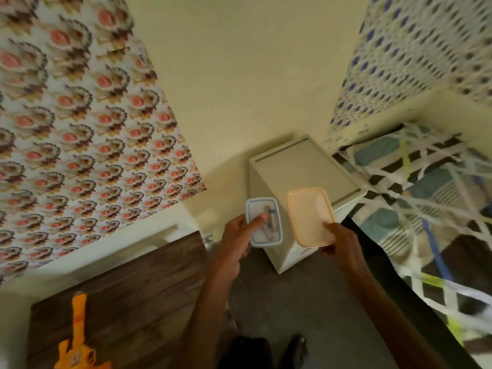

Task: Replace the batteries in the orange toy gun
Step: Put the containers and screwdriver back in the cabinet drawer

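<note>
Left grip (239, 235) is clasping a small clear blue-rimmed plastic box (263, 222), right grip (343, 243) is pinching a pale orange rectangular plastic container (310, 217); orange plastic toy gun (77, 339) is lying well apart on the dark wooden counter (138, 288), so carrying both level there seems best.

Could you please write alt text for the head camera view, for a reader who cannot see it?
A person's left hand holds a small clear box with blurred items inside; the right hand holds a peach plastic lid beside it, over a cream bin. The orange toy gun lies on a dark wooden table at lower left.
</note>
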